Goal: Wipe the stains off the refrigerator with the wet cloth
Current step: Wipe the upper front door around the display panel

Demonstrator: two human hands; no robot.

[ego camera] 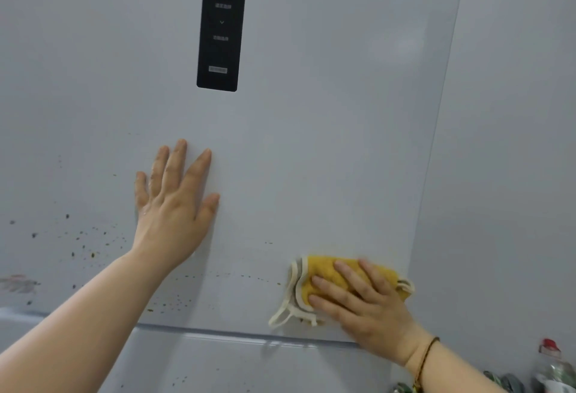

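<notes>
We see the refrigerator door point(311, 143) close up, its dark control panel point(221, 24) running down from the top. The left hand point(174, 205) lies flat on the door below the panel, fingers straight and slightly spread, holding nothing. We judge that it steadies the door. The right hand point(361, 299), a cord bracelet point(427, 355) at its wrist, presses the wet cloth point(324, 271) against the lower right part of the door, just above the seam point(249, 335) to the next door. Its fingers are laid out nearly straight over the cloth, pushing it rather than gripping it.

The cloth is yellow with a pale trim point(296, 286). It is bunched and folded, with a loose corner hanging below the fingers. We take it to be soft, light and limp, so it needs a flat palm and spread fingers over its middle to keep from rolling up. Wet on a smooth door, it should slide easily.

Brown stains point(90, 246) speckle the lower left of the door, well apart from the cloth. A thin line of specks runs between the hands, and what may be a reddish smear sits at the far left edge. Most of the wiping seems to lie ahead. A red-capped bottle point(550, 361) stands at the lower right.
</notes>
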